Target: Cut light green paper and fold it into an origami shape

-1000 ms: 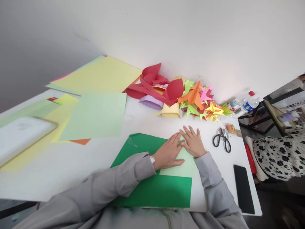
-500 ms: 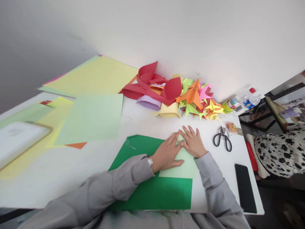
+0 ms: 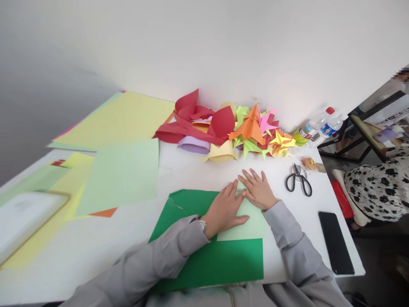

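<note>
Left hand (image 3: 223, 212) palm-down, fingers part-spread, gripping nothing — R hand (image 3: 260, 192) likewise. Pale green paper (image 3: 244, 231) under both, partly over dark green sheet (image 3: 234, 261). Pose unchanged vs. a sec ago, paper not visibly shifted — prob. same pressing step. Scissors (image 3: 298, 174) beyond, to R; paper shapes (image 3: 224, 125) piled farther, by wall (image 3: 204, 47).

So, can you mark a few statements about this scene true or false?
1. The left hand and right hand both touch the small pale green sheet. True.
2. Both hands are clenched into fists. False: both lie open.
3. The scissors are in the right hand. False: they lie on the table.
4. An orange folded shape is right of the red curled paper. True.
5. The black phone is left of both hands. False: it is right of them.
</note>
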Tool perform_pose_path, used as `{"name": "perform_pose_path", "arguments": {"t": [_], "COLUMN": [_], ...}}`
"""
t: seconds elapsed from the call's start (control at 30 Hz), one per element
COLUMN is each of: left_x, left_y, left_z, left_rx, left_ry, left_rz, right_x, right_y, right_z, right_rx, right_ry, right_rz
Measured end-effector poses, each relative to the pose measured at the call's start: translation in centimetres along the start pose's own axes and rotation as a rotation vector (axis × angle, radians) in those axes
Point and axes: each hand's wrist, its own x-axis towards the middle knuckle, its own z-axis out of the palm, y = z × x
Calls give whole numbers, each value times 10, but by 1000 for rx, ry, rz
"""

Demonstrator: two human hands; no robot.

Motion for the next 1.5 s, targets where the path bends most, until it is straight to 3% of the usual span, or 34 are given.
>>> {"name": "perform_pose_path", "arguments": {"t": [0.47,0.9,1.07,1.2,1.3,1.5], "left_x": [-13,-38,-41,-32,-13,28], "left_y": [6,1,1,-14,-29,-37], "left_z": [-5,0,-9,-27,-33,-15], "left_rx": [156,217,233,122,34,-56], "left_ry": [-88,-72,-39,-30,-7,-108], "left_rz": [-40,-44,-36,-48,-148,-312], "right_x": [0,-1,-1,-1,-2,-2], "right_y": [-1,-2,-2,-1,0,-1], "right_z": [7,6,8,9,7,4], "right_rx": [85,155,148,158,177,262], "right_ry": [58,88,88,81,85,82], "right_rz": [14,45,36,29,28,57]}}
